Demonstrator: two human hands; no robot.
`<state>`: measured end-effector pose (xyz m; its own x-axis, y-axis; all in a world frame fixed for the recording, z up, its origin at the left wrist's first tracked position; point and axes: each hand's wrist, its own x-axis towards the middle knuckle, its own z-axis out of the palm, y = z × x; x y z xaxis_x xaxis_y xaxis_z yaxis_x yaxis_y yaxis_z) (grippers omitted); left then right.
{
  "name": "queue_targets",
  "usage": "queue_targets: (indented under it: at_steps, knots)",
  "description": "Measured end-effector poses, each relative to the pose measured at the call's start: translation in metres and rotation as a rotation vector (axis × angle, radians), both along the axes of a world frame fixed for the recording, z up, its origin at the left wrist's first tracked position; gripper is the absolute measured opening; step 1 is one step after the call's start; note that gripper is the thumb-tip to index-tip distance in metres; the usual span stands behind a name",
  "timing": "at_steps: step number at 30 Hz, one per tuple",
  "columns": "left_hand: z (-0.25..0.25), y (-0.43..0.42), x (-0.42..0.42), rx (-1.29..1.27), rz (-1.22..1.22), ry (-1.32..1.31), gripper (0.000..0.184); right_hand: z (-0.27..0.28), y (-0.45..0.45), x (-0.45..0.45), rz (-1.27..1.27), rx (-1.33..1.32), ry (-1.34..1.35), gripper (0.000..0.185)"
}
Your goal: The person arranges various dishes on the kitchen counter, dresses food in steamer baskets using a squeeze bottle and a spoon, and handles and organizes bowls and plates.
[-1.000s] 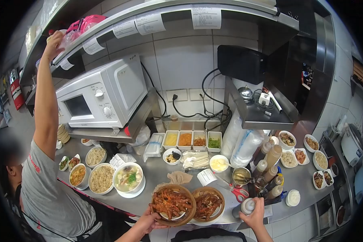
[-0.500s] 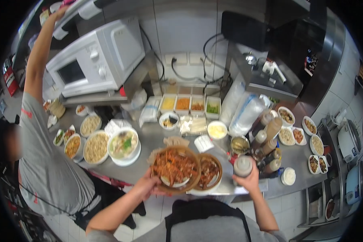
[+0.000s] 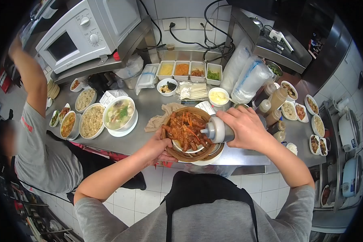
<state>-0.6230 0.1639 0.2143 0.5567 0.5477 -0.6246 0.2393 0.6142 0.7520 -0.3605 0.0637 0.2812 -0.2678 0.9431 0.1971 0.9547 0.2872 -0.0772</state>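
Note:
My left hand [image 3: 158,147] grips the left rim of a round bamboo steamer basket [image 3: 172,154]. Inside it, chicken feet [image 3: 183,128] in brown-red sauce, topped with thin orange strips, lie on a white dish. My right hand [image 3: 247,128] is wrapped around a squeeze bottle [image 3: 218,130], tilted almost level, its nozzle over the right part of the food. A second steamer basket [image 3: 218,153] on a white plate is mostly covered by the first. A crumpled beige cloth [image 3: 162,117] lies behind my left hand.
Rice bowls [image 3: 93,120] and a soup bowl [image 3: 120,114] stand at left, under a microwave [image 3: 84,32]. Topping trays [image 3: 181,70] line the back. Sauce bottles [image 3: 277,99] and small side dishes crowd the right. A co-worker's arm [image 3: 33,78] reaches up at far left.
My right hand has raised the squeeze bottle, moved it left and tipped it over the steamer basket. The held basket has shifted slightly right and away from me. The view has moved too.

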Motion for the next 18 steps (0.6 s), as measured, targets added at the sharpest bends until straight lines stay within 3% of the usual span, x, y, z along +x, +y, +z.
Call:
queue_targets:
  at_steps: [8, 11, 15, 18]
  knots:
    - [-0.001, -0.005, -0.003, 0.040, -0.011, 0.008, 0.072, 0.009, 0.013, -0.012, -0.044, 0.018, -0.131, 0.074]
    - [0.000, -0.007, -0.006, 0.038, -0.005, -0.023, 0.071, 0.007, 0.013, -0.001, -0.076, 0.020, 0.010, 0.071]
    - [0.006, -0.010, -0.018, -0.001, 0.046, -0.019, 0.069, 0.000, 0.013, 0.023, -0.095, -0.090, 0.389, 0.071]
    - [-0.003, -0.005, -0.043, 0.009, 0.093, -0.104, 0.067, -0.021, 0.007, 0.039, -0.127, -0.069, 0.276, 0.071]
